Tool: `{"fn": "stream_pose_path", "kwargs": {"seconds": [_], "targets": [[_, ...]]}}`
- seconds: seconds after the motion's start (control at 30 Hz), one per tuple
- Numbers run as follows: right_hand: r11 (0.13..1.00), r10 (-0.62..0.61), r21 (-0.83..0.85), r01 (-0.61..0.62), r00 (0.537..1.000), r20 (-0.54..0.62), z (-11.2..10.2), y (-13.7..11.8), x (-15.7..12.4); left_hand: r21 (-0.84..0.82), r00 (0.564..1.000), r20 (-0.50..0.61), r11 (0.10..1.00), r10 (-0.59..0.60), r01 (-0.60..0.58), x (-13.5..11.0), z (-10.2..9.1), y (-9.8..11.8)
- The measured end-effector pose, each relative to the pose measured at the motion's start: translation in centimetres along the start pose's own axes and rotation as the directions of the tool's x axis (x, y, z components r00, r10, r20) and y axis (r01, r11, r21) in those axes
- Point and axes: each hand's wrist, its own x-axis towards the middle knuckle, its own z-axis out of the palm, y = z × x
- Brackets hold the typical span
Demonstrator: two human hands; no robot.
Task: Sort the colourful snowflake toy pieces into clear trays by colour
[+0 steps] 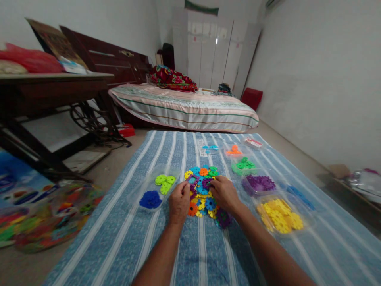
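A mixed pile of flower-shaped plastic discs (201, 203) in yellow, blue, orange, green and purple lies on the striped cloth between my hands. My left hand (179, 201) is closed at the pile's left edge, its thumb and fingers pinched by purple flower-shaped discs (193, 181). Over the right side, my right hand (225, 193) pinches a purple flower-shaped disc (207, 183); its fingertips are partly hidden. Another purple disc cluster (223, 217) lies beneath my right wrist. Left of the pile, a clear tray (134, 197) contains lime-green discs (165, 182) and dark blue discs (150, 199).
Along the right stand clear containers of yellow discs (279, 216), purple discs (261, 183), green discs (244, 165) and orange discs (233, 150). Blue pieces (300, 196) lie beside them. Light-blue discs (211, 147) and a labelled paper (203, 147) are at the back. A bed (190, 111) stands beyond.
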Motion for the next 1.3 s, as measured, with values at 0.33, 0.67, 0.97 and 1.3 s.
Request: {"fn": "stream_pose_path", "kwargs": {"seconds": [0.33,0.67,0.97,1.3], "targets": [[0.984,-0.154,0.023,0.175,0.917,-0.369,-0.1,0.7,-2.2,-0.008,1.000,0.006,1.000,-0.005,0.005,0.2,-0.1,0.0],[0.971,0.052,-0.165,-0.175,0.822,-0.567,-6.5,11.0,-6.2,0.018,0.999,-0.001,0.999,-0.033,0.033,-0.4,-0.1,0.8],[0.998,-0.058,-0.019,0.056,0.891,-0.450,-4.5,5.3,-8.4,0.056,0.998,0.007,0.997,-0.056,0.055,-0.5,-0.3,1.3],[0.998,0.028,0.058,-0.018,0.984,-0.176,-0.1,-0.8,-11.7,0.057,0.999,0.017,0.997,-0.044,0.043,-0.5,-0.3,1.5]]}}
